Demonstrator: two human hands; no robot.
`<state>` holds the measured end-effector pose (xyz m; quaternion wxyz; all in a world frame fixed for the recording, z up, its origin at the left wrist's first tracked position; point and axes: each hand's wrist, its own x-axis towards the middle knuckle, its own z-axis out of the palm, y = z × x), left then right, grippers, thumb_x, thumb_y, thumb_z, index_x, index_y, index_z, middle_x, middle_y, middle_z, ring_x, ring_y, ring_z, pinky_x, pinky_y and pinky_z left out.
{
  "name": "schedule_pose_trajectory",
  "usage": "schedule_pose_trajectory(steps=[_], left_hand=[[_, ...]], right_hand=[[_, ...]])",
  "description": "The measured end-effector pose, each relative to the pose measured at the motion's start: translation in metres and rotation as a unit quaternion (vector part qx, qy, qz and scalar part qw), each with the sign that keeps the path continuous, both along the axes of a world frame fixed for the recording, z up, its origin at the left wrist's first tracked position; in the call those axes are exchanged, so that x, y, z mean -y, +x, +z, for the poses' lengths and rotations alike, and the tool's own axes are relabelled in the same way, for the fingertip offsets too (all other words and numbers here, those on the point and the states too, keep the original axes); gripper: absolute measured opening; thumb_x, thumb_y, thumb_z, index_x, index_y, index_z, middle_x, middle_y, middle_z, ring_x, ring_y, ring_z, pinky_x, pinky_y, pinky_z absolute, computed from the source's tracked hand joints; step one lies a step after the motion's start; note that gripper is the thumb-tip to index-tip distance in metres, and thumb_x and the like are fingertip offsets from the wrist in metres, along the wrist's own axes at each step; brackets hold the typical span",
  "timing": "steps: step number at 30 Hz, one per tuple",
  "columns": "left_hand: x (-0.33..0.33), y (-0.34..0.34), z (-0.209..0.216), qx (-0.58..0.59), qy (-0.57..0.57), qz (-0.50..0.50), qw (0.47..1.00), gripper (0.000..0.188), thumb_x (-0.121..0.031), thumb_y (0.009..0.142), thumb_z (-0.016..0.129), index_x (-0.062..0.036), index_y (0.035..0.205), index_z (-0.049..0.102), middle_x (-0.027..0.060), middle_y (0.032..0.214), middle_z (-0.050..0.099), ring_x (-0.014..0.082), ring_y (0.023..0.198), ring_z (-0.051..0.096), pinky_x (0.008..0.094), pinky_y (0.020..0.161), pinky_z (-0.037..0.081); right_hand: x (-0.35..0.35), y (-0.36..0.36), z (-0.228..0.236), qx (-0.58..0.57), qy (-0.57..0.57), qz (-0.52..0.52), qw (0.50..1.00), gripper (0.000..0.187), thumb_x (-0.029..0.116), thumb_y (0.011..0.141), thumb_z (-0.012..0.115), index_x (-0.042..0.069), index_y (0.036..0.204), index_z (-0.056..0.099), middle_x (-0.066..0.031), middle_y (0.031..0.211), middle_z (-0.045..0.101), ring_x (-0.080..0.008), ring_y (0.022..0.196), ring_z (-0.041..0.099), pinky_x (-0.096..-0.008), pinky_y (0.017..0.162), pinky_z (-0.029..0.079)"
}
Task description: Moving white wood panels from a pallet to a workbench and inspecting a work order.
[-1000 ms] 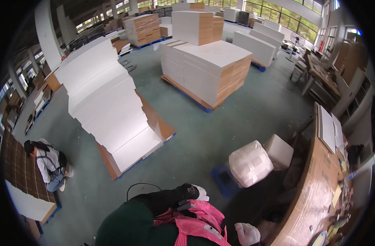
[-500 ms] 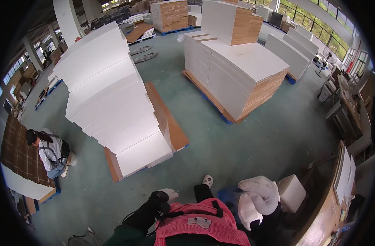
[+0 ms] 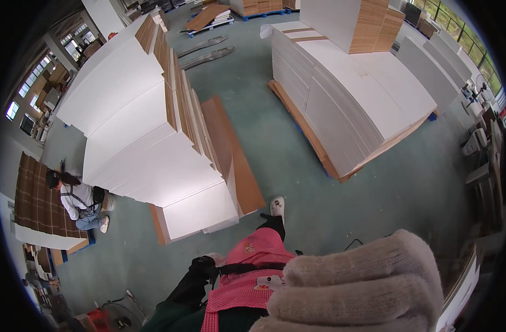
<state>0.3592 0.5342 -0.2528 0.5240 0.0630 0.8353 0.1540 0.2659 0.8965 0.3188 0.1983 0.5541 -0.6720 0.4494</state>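
Note:
My right hand (image 3: pixel 363 282), in a knitted whitish glove, is raised very close to the view and fills the lower right. Its fingers are bent and pressed together; whatever lies inside them, if anything, is hidden. My left hand (image 3: pixel 215 259) is low at my left side by the pink apron (image 3: pixel 253 252). Only a bit of its pale glove shows beyond the dark sleeve (image 3: pixel 189 285), and its fingers are hidden. A stepped stack of white panels (image 3: pixel 148 149) stands ahead to the left, nearest its low front end (image 3: pixel 200 213).
Another big white panel stack (image 3: pixel 341 105) stands on a pallet ahead right. Brown sheet board (image 3: pixel 231 149) lies beside the left stack. A person (image 3: pixel 79 202) crouches at far left by a brown-topped stack (image 3: pixel 37 193). Pallet-jack forks (image 3: pixel 206 51) lie beyond. My shoe (image 3: pixel 277 206) is on the green floor.
My right hand has risen from beside the apron to close in front of the view. The view has tilted and shifted, with the stacks now nearer. My left hand stays low.

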Motion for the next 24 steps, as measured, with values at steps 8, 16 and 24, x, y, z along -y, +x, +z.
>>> schedule_pose_trajectory(steps=[8,16,24], left_hand=[[-0.053,-0.321,0.000,0.024,-0.027,-0.064,0.997,0.049,-0.047,0.087,0.043,-0.0083,0.107,0.066,0.0206,0.110,0.062,0.0367,0.106,0.058,0.0439,0.089,0.046],[-0.042,-0.627,0.025,-0.204,0.052,-0.113,0.971,0.030,-0.018,0.087,0.044,-0.0026,0.101,0.065,0.0194,0.104,0.064,0.0342,0.100,0.061,0.0432,0.082,0.051],[-0.013,-0.798,-0.020,0.023,-0.017,0.014,1.000,0.043,-0.037,0.090,0.042,-0.0052,0.109,0.064,0.0181,0.112,0.063,0.0351,0.107,0.058,0.0439,0.091,0.043]], right_hand=[[0.018,-0.292,0.000,-0.029,0.014,0.005,0.999,0.014,0.014,0.081,0.058,0.004,0.083,0.067,-0.0106,0.085,0.065,-0.0259,0.079,0.065,-0.0356,0.072,0.054],[0.034,-0.574,0.004,-0.038,0.024,0.013,0.999,0.008,0.002,0.075,0.060,-0.001,0.071,0.066,-0.0116,0.069,0.064,-0.0203,0.068,0.066,-0.0316,0.063,0.055],[-0.024,-0.854,-0.137,0.194,0.187,-0.215,0.939,0.027,0.002,0.080,0.051,0.006,0.104,0.063,-0.0119,0.084,0.065,-0.0302,0.073,0.064,-0.0373,0.061,0.052]])
